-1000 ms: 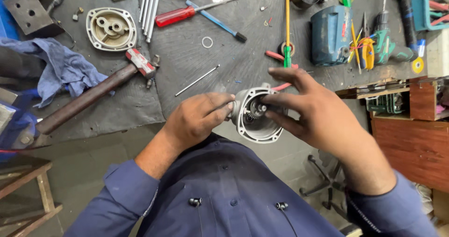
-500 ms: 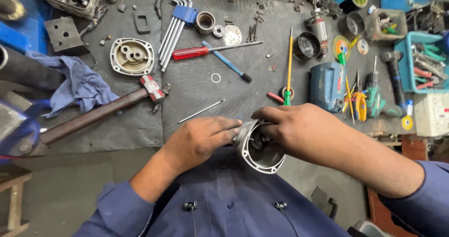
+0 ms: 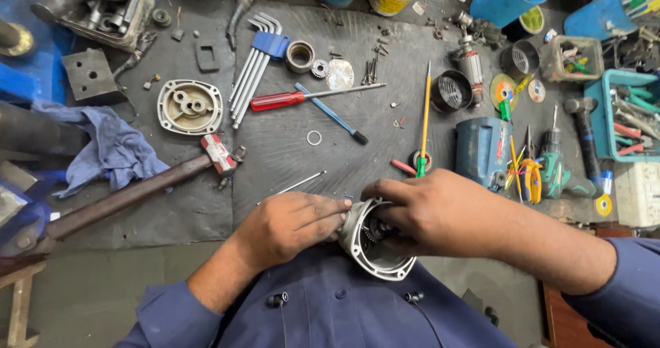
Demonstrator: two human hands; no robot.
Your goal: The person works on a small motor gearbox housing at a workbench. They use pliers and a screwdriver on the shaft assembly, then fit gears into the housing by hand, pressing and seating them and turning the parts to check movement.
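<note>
A round grey metal gear housing (image 3: 375, 252) with small gears inside sits between both hands, just above my blue shirt at the bench's near edge. My left hand (image 3: 289, 226) grips its left side with the fingertips. Over its top right lies my right hand (image 3: 433, 210), fingers curled down into the open cavity. Whether a small part is pinched there is hidden by the fingers.
On the dark mat lie a red-handled screwdriver (image 3: 289, 99), a blue-handled one (image 3: 330, 113), a hex key set (image 3: 258, 63), a round metal cover (image 3: 190, 106), a hammer (image 3: 137, 190), a thin rod (image 3: 295, 183) and a washer (image 3: 314, 138). A blue motor casing (image 3: 481, 149) and tool trays crowd the right.
The view has tilted up, showing more of the bench's far side. Both hands stay on the housing, which has come lower toward my body; the right hand now covers its top.
</note>
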